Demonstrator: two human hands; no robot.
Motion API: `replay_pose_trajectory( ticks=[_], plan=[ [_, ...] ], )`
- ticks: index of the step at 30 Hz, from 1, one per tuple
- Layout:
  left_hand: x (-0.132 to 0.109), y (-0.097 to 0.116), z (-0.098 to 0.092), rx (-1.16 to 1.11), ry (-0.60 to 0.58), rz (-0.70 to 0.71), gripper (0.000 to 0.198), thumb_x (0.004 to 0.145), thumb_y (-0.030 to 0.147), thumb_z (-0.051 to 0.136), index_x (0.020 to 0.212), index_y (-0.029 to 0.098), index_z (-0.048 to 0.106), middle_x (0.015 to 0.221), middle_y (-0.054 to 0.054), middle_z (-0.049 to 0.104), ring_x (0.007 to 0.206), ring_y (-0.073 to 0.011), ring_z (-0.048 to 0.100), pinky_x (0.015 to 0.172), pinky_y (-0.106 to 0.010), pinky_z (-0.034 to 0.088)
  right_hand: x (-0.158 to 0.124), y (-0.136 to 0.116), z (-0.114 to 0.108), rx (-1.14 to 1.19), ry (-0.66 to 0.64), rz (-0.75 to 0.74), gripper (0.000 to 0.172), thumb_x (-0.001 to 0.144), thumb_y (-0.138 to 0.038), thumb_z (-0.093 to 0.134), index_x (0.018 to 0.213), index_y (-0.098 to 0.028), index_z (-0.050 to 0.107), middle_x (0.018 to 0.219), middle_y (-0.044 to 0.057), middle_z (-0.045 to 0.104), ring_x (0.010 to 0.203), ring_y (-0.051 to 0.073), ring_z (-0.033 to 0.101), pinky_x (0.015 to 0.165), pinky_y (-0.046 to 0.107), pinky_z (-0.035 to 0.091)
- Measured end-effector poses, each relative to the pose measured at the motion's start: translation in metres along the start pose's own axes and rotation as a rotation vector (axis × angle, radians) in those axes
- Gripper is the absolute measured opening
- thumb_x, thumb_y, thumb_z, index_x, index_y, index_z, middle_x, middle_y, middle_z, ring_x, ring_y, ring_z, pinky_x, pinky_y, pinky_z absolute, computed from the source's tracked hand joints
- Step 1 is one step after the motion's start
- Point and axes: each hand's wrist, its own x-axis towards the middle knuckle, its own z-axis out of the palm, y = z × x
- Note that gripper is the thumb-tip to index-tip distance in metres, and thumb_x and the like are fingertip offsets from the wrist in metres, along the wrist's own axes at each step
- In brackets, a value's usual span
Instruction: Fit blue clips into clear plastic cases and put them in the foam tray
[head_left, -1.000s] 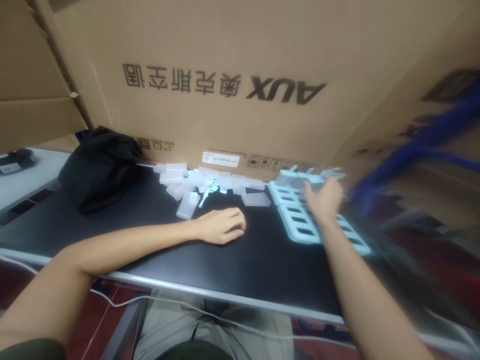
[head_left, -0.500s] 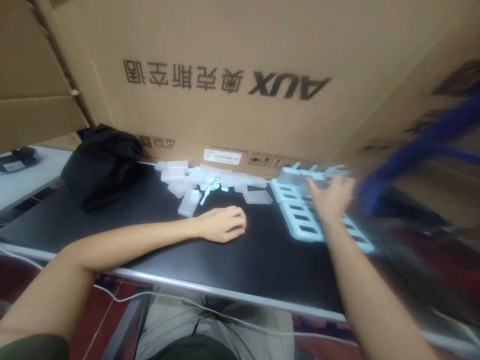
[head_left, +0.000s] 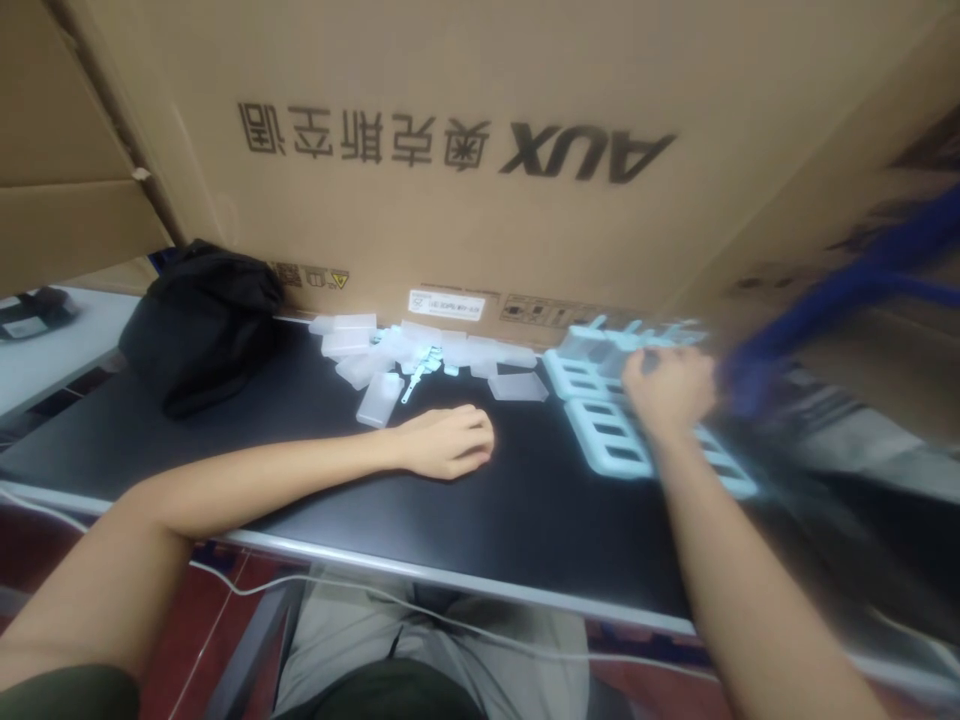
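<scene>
My left hand [head_left: 448,443] rests on the black tabletop [head_left: 420,520], fingers curled loosely under, nothing visible in it. My right hand [head_left: 667,390] lies on a stack of pale blue slotted plastic racks [head_left: 600,440] at the right, its fingers curled down over the top rack's far part. Whether it grips a rack I cannot make out through the blur. A heap of small translucent plastic boxes [head_left: 375,365] lies just beyond my left hand, with a small pale blue part [head_left: 420,370] among them.
A big cardboard box [head_left: 465,150] printed AUX stands along the table's back edge. A black cloth bundle [head_left: 202,335] sits at the back left. A blurred blue frame [head_left: 825,300] rises at the right. A white cable [head_left: 390,610] hangs below the front edge.
My right hand's spread fingers have curled down onto the racks and shifted slightly right. My left hand has stayed put. The view has drifted a little.
</scene>
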Motion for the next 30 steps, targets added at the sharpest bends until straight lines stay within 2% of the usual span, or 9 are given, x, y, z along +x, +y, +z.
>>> replay_pose_trajectory(
  ticks=[3, 5, 8, 12, 23, 26, 30],
  plan=[
    [0.000, -0.001, 0.001, -0.049, 0.039, 0.010, 0.011, 0.099, 0.029, 0.056, 0.096, 0.024, 0.064, 0.106, -0.008, 0.065, 0.099, -0.0223, 0.061, 0.082, -0.032, 0.054, -0.001, 0.000, -0.004, -0.038, -0.003, -0.028, 0.055, 0.094, -0.040, 0.047, 0.134, -0.009, 0.070, 0.121, 0.029, 0.068, 0.107, 0.035, 0.053, 0.085, 0.048, 0.041],
    [0.000, 0.000, 0.001, -0.049, 0.047, 0.012, 0.010, 0.099, 0.028, 0.056, 0.095, 0.023, 0.064, 0.105, -0.008, 0.064, 0.099, -0.0222, 0.061, 0.081, -0.032, 0.054, -0.001, 0.000, -0.005, -0.074, -0.023, -0.064, 0.054, 0.094, -0.039, 0.046, 0.133, -0.012, 0.071, 0.121, 0.026, 0.068, 0.110, 0.036, 0.051, 0.086, 0.048, 0.041],
    [0.000, 0.002, -0.001, 0.020, -0.005, -0.008, 0.013, 0.101, 0.030, 0.053, 0.099, 0.023, 0.063, 0.110, -0.008, 0.064, 0.102, -0.0215, 0.061, 0.084, -0.031, 0.055, -0.001, 0.002, -0.003, -0.113, -0.048, -0.117, 0.051, 0.094, -0.036, 0.043, 0.126, -0.014, 0.076, 0.123, 0.021, 0.070, 0.115, 0.035, 0.050, 0.088, 0.045, 0.041],
    [0.002, 0.005, -0.004, 0.084, -0.071, -0.031, 0.020, 0.105, 0.032, 0.047, 0.102, 0.021, 0.063, 0.115, -0.008, 0.065, 0.105, -0.0211, 0.060, 0.085, -0.032, 0.055, -0.001, 0.001, -0.002, -0.166, -0.067, -0.117, 0.050, 0.095, -0.032, 0.043, 0.128, -0.016, 0.076, 0.123, 0.015, 0.073, 0.111, 0.031, 0.056, 0.087, 0.040, 0.045],
    [0.002, 0.008, -0.004, 0.177, -0.077, -0.033, 0.019, 0.104, 0.029, 0.047, 0.103, 0.020, 0.064, 0.115, -0.008, 0.066, 0.104, -0.0205, 0.060, 0.088, -0.033, 0.053, -0.002, -0.016, -0.024, -0.377, -0.252, -0.180, 0.052, 0.098, -0.028, 0.038, 0.134, -0.009, 0.072, 0.120, 0.022, 0.073, 0.114, 0.035, 0.060, 0.086, 0.041, 0.045],
    [0.001, 0.011, -0.004, 0.300, -0.039, -0.104, 0.018, 0.101, 0.029, 0.049, 0.102, 0.019, 0.065, 0.114, -0.009, 0.065, 0.103, -0.0226, 0.060, 0.089, -0.037, 0.051, -0.001, -0.018, -0.031, -0.385, -0.289, -0.216, 0.052, 0.099, -0.027, 0.038, 0.136, -0.009, 0.071, 0.121, 0.025, 0.072, 0.116, 0.036, 0.060, 0.086, 0.043, 0.046],
    [-0.001, 0.013, -0.004, 0.435, 0.031, -0.250, 0.022, 0.098, 0.031, 0.050, 0.105, 0.017, 0.065, 0.118, -0.012, 0.065, 0.111, -0.0267, 0.059, 0.098, -0.043, 0.048, 0.004, -0.018, -0.036, -0.394, -0.341, -0.265, 0.052, 0.098, -0.025, 0.039, 0.136, -0.008, 0.071, 0.122, 0.026, 0.071, 0.118, 0.038, 0.061, 0.088, 0.044, 0.047]
  ],
)
